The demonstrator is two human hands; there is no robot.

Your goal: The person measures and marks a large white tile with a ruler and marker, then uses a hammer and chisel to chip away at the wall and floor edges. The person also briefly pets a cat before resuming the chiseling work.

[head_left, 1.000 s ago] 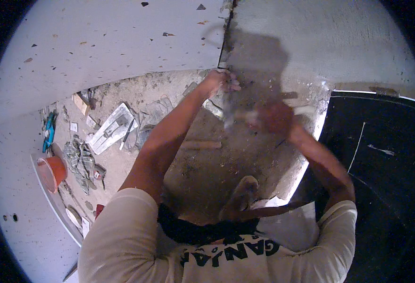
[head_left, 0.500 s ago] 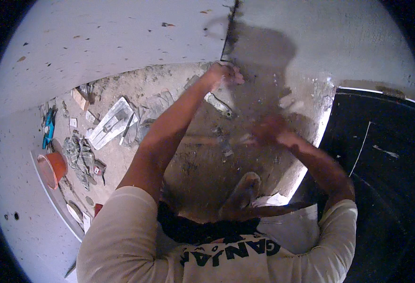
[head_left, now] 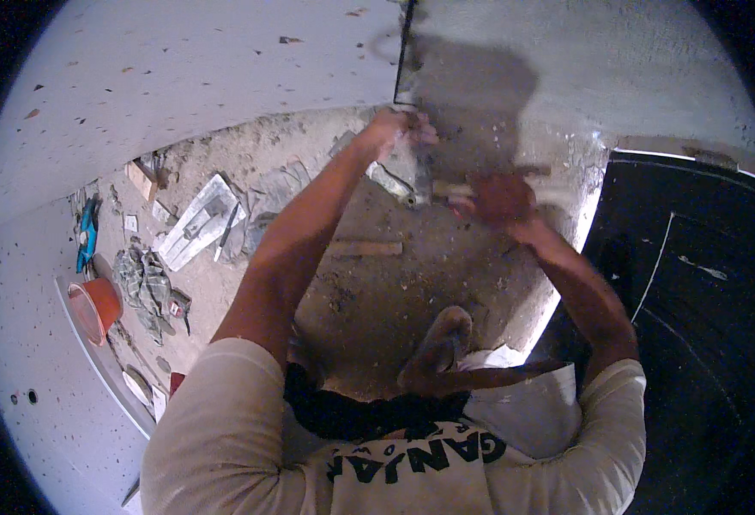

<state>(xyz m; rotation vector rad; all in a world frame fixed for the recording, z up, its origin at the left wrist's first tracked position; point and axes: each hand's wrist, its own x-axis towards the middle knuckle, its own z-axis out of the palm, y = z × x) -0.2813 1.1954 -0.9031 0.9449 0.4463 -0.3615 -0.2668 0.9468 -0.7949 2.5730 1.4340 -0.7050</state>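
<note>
My right hand (head_left: 502, 202), blurred by motion, is closed round the handle of a hammer (head_left: 422, 182). The hammer's head points left, a little below my other hand. Up at the foot of the wall corner, my left hand (head_left: 399, 130) is closed with its fingers together. What it pinches, if anything, is too small and blurred to make out. A pale, long flat tool (head_left: 390, 182) with a hole near its end lies on the floor just below my left hand. Nearer to me lies a short wooden strip (head_left: 365, 248).
A white plastering float (head_left: 199, 225), crumpled cloth (head_left: 144, 287), an orange bucket (head_left: 94, 309) and a teal tool (head_left: 87, 236) lie to the left. Walls (head_left: 223, 51) meet ahead at a dark vertical gap. A black door panel (head_left: 695, 283) stands at the right.
My right hand has swung the hammer up and away from me, from beside the wooden strip to just below my left hand. My left hand stays near the corner, barely shifted.
</note>
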